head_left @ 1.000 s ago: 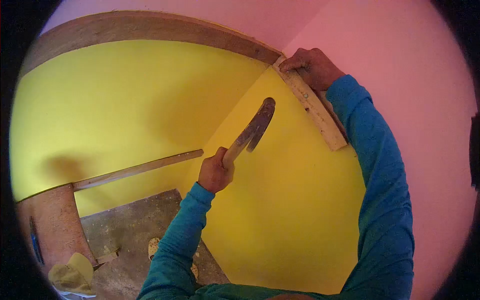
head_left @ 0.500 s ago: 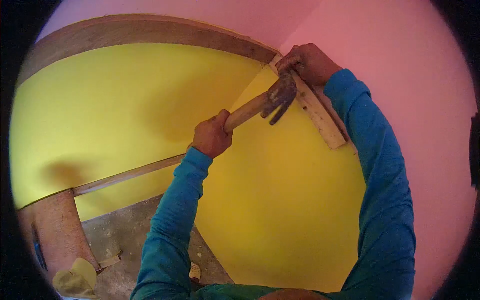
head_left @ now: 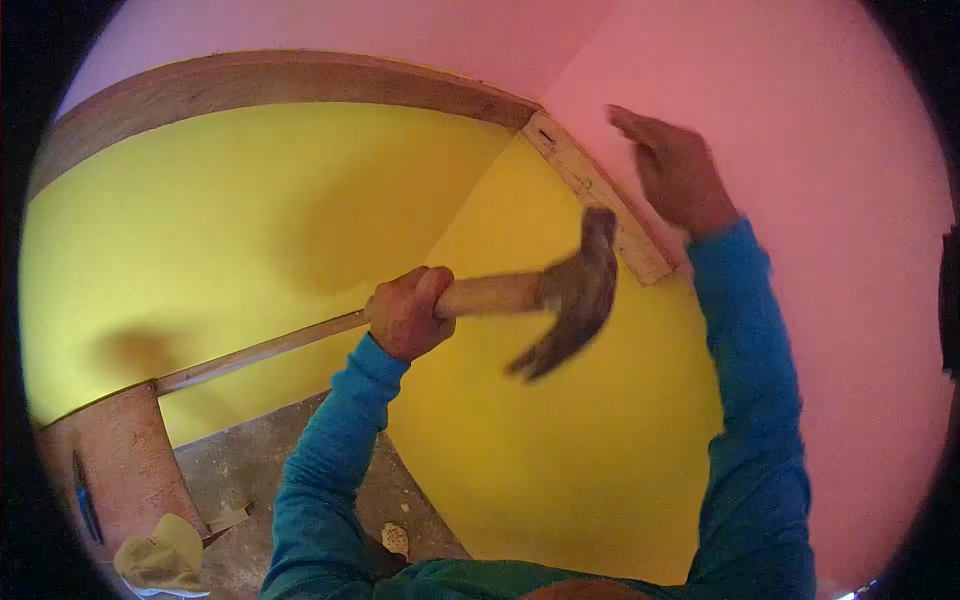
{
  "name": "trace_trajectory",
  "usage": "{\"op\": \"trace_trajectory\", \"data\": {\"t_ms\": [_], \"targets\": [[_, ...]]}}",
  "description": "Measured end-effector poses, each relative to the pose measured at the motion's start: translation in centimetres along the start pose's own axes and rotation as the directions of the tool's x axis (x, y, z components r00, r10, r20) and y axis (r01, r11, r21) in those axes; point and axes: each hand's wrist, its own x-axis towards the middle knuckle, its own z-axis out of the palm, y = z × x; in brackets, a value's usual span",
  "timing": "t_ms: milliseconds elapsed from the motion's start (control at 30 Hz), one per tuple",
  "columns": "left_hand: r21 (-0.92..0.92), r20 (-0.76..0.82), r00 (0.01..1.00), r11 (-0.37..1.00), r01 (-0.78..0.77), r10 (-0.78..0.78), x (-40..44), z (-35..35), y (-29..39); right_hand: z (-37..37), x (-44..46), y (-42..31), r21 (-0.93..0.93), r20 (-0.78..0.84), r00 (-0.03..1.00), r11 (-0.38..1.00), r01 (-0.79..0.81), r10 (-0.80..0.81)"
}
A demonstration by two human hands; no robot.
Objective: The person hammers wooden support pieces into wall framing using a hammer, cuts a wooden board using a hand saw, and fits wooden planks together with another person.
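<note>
My left hand (head_left: 410,312) is wrapped round the wooden handle of a claw hammer (head_left: 580,292), whose head overlaps the lower part of a short wooden piece in view. That short wooden piece (head_left: 590,190) slants down the wall from the corner, with a small dark nail or mark near its upper end. Just right of it, touching nothing that I can make out, is my right hand (head_left: 680,172), fingers extended and slightly blurred. A long brown board (head_left: 290,82) runs along the left wall and meets the short piece at the corner.
A thin wooden strip (head_left: 265,350) crosses the lower yellow wall to a brown panel (head_left: 120,460). Below left, a person in a pale cap (head_left: 165,555) is partly in view near a blue tool (head_left: 86,500). A speckled shoe (head_left: 395,540) shows on the grey floor (head_left: 250,460).
My right hand has let go of the short wooden piece and moved right, its fingers opening. The hammer has swung down, away from the upper end of the piece.
</note>
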Motion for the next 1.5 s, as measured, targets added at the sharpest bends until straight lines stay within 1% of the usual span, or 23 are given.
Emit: {"op": "trace_trajectory", "data": {"t_ms": [67,100,133,167,233,267,400,467,500,567,600,700,733,867,967,1067,1167,1233,1300,1333,1367,1433,1500], "targets": [[0.041,0.051,0.998,0.998,-0.05,0.048,0.1,-0.2,-1.1,-2.2,-3.4,-4.8,-0.004,-0.146,0.976,0.986,-0.164,0.162],[0.069,0.059,0.995,0.994,-0.082,0.078,1.0,-0.2,-2.0,-1.6,-4.2,-5.5,-0.044,-0.241,0.957,0.983,-0.175,0.16],[0.202,0.052,0.998,0.979,-0.03,0.02,1.7,0.1,-3.2,0.0,-5.6,-5.7,-0.076,-0.333,0.928,0.977,-0.201,0.165],[0.233,0.096,0.994,0.972,0.028,-0.051,2.4,0.0,-3.0,1.1,-7.3,-6.3,-0.103,-0.421,0.887,0.962,-0.252,0.187],[0.327,0.124,0.971,0.933,0.154,-0.204,4.0,-0.6,-3.1,3.0,-7.9,-6.9,-0.064,-0.446,0.88,0.975,-0.211,0.161],[0.303,0.122,0.977,0.944,0.129,-0.173,3.2,-0.7,-2.7,3.6,-8.1,-6.9,-0.045,-0.456,0.877,0.981,-0.19,0.149],[0.149,0.15,0.988,0.988,-0.046,0.023,2.3,-3.5,2.7,4.8,-8.5,-6.9,0.084,-0.545,0.783,0.948,-0.307,0.302],[0.106,0.13,0.978,0.978,-0.177,0.163,3.0,-3.7,2.3,5.8,-8.7,-6.5,0.128,-0.561,0.747,0.929,-0.347,0.357],[0.083,0.116,0.966,0.967,-0.241,0.231,3.4,-3.8,2.1,5.7,-8.6,-6.5,0.099,-0.579,0.755,0.945,-0.311,0.309],[0.324,0.163,0.984,0.946,0.009,-0.065,4.4,-2.5,-1.9,5.0,-8.1,-6.7,0.034,-0.611,0.765,0.972,-0.233,0.205],[0.44,0.162,0.964,0.89,0.122,-0.213,5.0,-2.4,-2.5,4.8,-8.1,-7.0,0.032,-0.619,0.755,0.967,-0.251,0.217],[0.411,0.169,0.972,0.908,0.082,-0.165,3.9,-3.8,0.0,4.8,-7.9,-7.1,0.06,-0.643,0.725,0.961,-0.271,0.245],[0.4,0.182,0.964,0.91,0.106,-0.192,3.1,-4.0,1.1,4.8,-8.1,-7.4,0.082,-0.642,0.722,0.959,-0.271,0.259],[0.127,0.134,0.972,0.97,-0.209,0.192,2.5,-4.8,2.6,5.4,-8.3,-7.3,0.076,-0.657,0.688,0.935,-0.347,0.309],[0.278,0.149,0.988,0.956,-0.091,0.051,4.1,-3.6,-3.6,4.9,-7.9,-7.6,0.087,-0.671,0.684,0.947,-0.31,0.286],[0.507,0.099,0.95,0.836,0.21,-0.298,6.3,-4.3,-2.1,5.1,-8.1,-7.5,0.092,-0.684,0.68,0.956,-0.279,0.265],[0.285,0.034,0.995,0.955,0.084,-0.097,4.0,-4.9,0.4,5.5,-8.1,-7.6,0.103,-0.683,0.668,0.945,-0.311,0.294],[0.167,0.055,0.979,0.964,-0.205,0.199,3.8,-5.3,1.3,6.0,-8.0,-7.8,0.124,-0.695,0.647,0.939,-0.322,0.314],[0.077,0.062,0.884,0.881,-0.467,0.463,4.3,-5.1,0.9,6.1,-7.7,-7.7,0.137,-0.693,0.642,0.933,-0.332,0.33],[0.14,0.133,0.955,0.949,-0.284,0.266,4.6,-4.3,-1.3,5.8,-7.6,-7.9,0.138,-0.681,0.65,0.931,-0.339,0.337],[0.235,0.197,0.979,0.967,-0.103,0.056,4.8,-3.6,-3.4,5.7,-7.5,-8.0,0.14,-0.67,0.656,0.927,-0.348,0.348],[0.491,0.124,0.933,0.838,0.239,-0.338,6.1,-3.5,-4.3,5.9,-7.7,-8.1,0.101,-0.667,0.67,0.93,-0.352,0.326],[0.42,0.081,0.963,0.885,0.201,-0.257,4.9,-3.9,-3.2,6.0,-7.5,-7.9,0.096,-0.681,0.659,0.931,-0.351,0.319]]}}
